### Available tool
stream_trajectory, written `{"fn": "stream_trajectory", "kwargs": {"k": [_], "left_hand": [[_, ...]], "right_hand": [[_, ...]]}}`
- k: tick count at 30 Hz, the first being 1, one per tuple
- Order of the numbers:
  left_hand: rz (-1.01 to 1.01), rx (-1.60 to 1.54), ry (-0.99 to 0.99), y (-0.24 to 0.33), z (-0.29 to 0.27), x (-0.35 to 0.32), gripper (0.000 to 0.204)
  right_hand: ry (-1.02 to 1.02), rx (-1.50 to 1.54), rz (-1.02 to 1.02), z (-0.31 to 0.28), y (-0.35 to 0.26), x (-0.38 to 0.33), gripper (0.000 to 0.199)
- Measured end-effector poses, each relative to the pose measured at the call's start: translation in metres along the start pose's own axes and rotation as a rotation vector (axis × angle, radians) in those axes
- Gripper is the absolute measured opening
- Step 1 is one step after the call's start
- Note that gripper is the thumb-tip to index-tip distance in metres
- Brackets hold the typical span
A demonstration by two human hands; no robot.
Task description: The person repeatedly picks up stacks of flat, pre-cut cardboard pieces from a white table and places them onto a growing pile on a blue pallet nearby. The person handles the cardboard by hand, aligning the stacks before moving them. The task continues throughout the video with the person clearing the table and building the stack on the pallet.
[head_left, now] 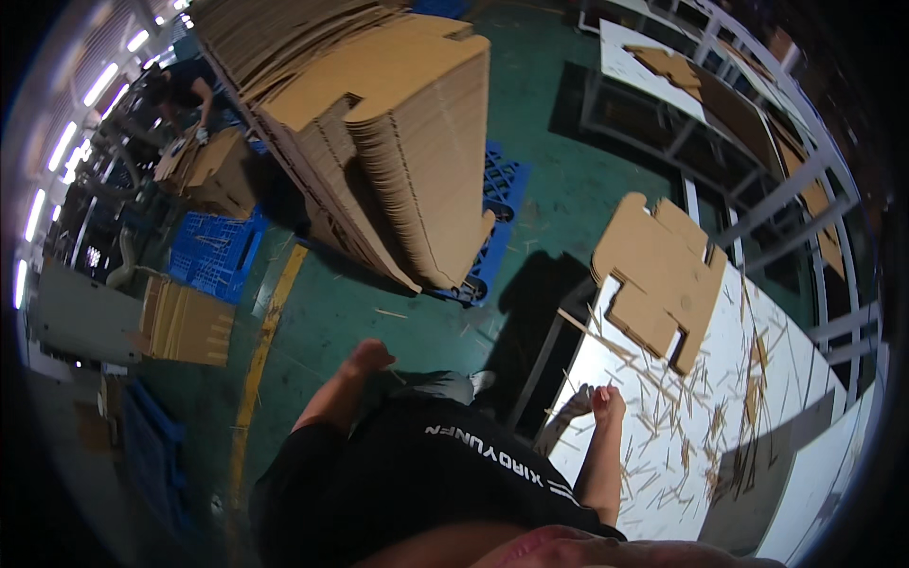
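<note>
My left hand (369, 356) hangs over the green floor with its fingers curled in, and nothing shows in it. My right hand (608, 402) is above the near left edge of the white table (592, 374), its fingers bent together and no object visible between them. Beyond it, a small pile of flat die-cut cardboard sheets (658, 275) with notches and tabs lies on the table; neither hand touches it. Thin cardboard scraps (663, 417) litter the tabletop. Ahead of me stands a tall stack of similar brown cardboard sheets (426, 170) on a blue pallet (502, 199).
A yellow floor line (260, 364) runs along my left. Beyond it are another blue pallet (213, 256), leaning cardboard sheets (189, 322) and a person (185, 99) bending over cardboard. At the far right, a metal-framed table (653, 71) carries more cardboard.
</note>
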State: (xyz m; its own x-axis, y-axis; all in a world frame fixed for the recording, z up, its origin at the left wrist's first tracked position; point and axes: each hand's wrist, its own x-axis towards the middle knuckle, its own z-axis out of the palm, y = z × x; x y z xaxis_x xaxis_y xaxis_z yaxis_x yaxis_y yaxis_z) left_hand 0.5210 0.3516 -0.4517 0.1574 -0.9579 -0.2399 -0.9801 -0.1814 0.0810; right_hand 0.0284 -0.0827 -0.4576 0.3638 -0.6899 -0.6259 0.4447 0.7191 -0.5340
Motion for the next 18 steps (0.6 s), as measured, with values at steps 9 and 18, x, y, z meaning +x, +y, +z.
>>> {"fn": "stream_trajectory", "kwargs": {"k": [9, 18], "left_hand": [[-0.505, -0.938, 0.470, -0.060, -0.223, 0.033, 0.023], [-0.184, -0.727, 1.134, -0.213, -0.464, 0.003, 0.016]], "right_hand": [[0.001, -0.201, -0.188, 0.214, -0.025, 0.001, 0.038], [-0.481, -0.437, -0.523, 0.594, 0.008, -0.082, 0.049]]}}
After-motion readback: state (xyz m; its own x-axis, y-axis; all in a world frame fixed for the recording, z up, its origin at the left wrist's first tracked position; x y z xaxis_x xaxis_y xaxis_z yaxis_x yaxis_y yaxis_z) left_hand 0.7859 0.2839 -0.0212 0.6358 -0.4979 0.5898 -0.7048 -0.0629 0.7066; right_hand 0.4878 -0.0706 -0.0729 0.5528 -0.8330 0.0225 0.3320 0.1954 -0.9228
